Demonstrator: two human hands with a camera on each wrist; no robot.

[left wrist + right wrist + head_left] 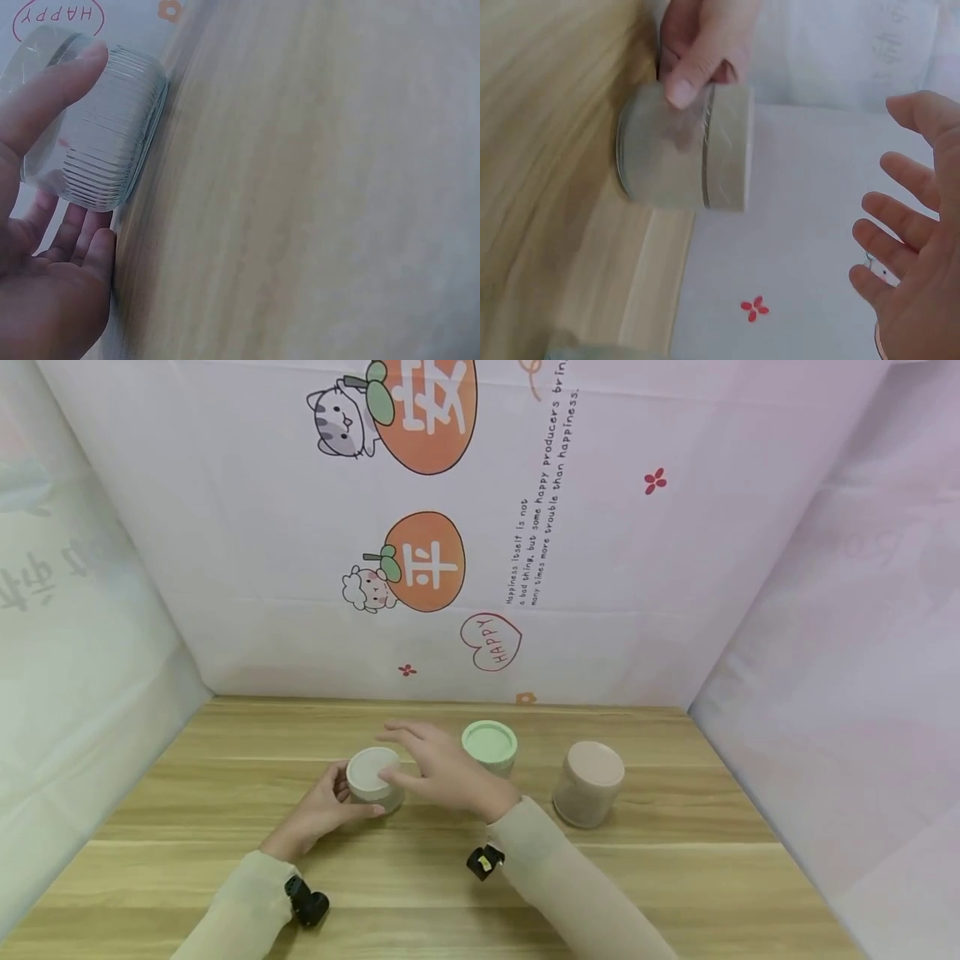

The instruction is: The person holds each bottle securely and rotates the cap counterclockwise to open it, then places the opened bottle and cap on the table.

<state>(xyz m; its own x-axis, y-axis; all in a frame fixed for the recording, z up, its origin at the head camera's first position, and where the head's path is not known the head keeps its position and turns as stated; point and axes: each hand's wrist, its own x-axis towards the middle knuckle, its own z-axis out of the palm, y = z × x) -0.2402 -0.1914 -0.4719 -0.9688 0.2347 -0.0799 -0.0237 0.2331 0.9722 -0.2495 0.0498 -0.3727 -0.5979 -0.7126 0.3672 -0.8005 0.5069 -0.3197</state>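
Observation:
A ribbed clear glass jar (112,142) with a white lid (372,768) stands upright on the wooden table, left of centre in the head view. My left hand (318,817) holds its side, thumb across the front and fingers around the far left side. Over the lid hovers my right hand (453,777), its fingers spread and relaxed. The right wrist view shows a gap between this hand (919,225) and the lid (731,146), with nothing held.
Just right of the right hand stands a jar with a green lid (489,742). Further right is a jar with a pink lid (590,777). Printed white cloth (600,568) rises behind the wooden table (675,860) and along both sides.

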